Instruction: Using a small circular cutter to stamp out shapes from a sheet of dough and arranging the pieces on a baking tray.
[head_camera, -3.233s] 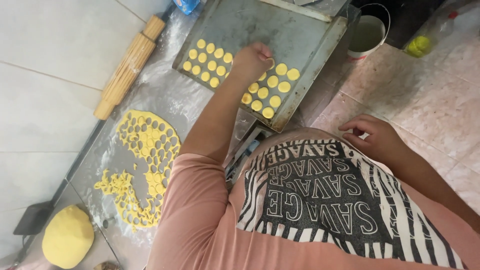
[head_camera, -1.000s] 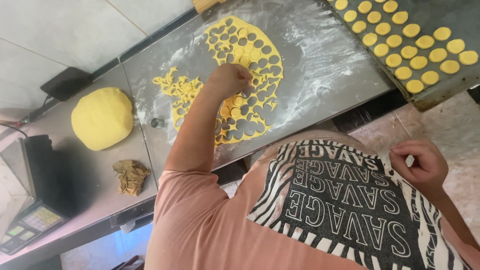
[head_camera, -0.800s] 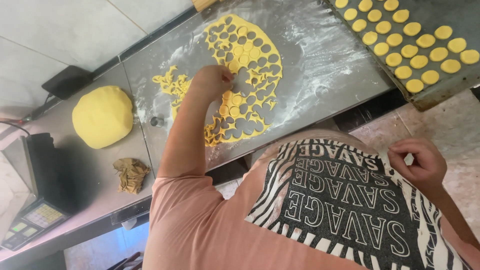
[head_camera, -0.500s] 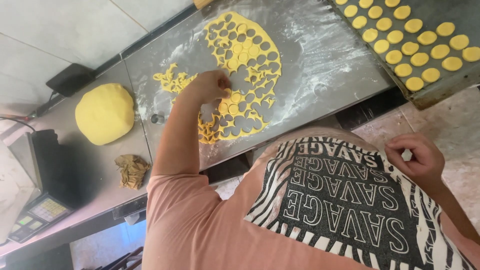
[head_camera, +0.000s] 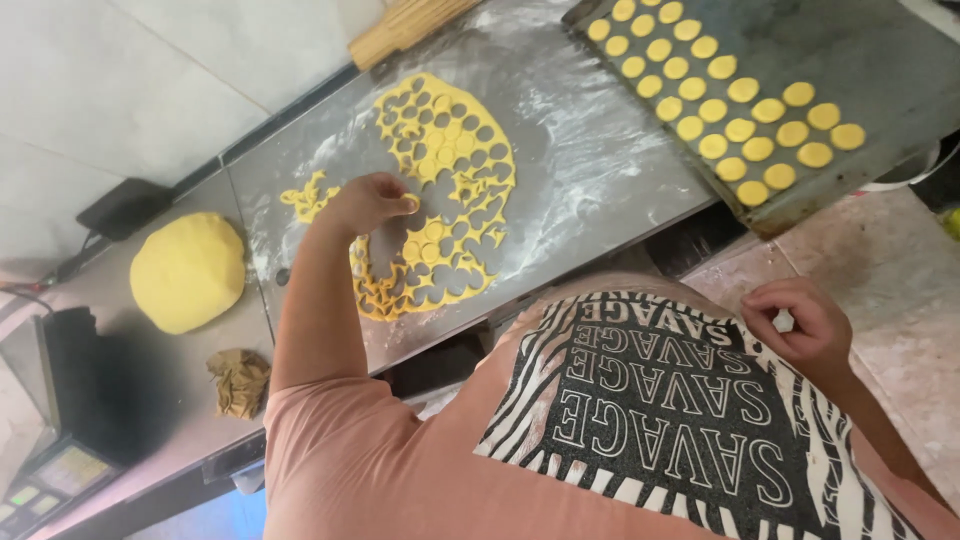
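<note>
Head view. Setting: a floured steel worktop (head_camera: 600, 170) is running along a pale tiled wall (head_camera: 150, 70).

Left hand (head_camera: 372, 203): reaching over the rolled yellow dough sheet punched with round holes (head_camera: 440, 190), fingers drawn together and pinching a small yellow dough round (head_camera: 410, 204) at the sheet's left part.

Right hand (head_camera: 800, 320): hovering by the person's chest, well apart from the dough, fingers curling around a small pale object (head_camera: 783, 321).

Dark metal baking tray (head_camera: 880, 60): lying at upper right, carrying rows of yellow dough discs (head_camera: 730, 100).

Yellow dough ball (head_camera: 187, 272): sitting at the left.

Crumpled brown paper (head_camera: 238, 382): lying below the ball.

Wooden rolling pin (head_camera: 405, 28): lying at the top edge.
</note>
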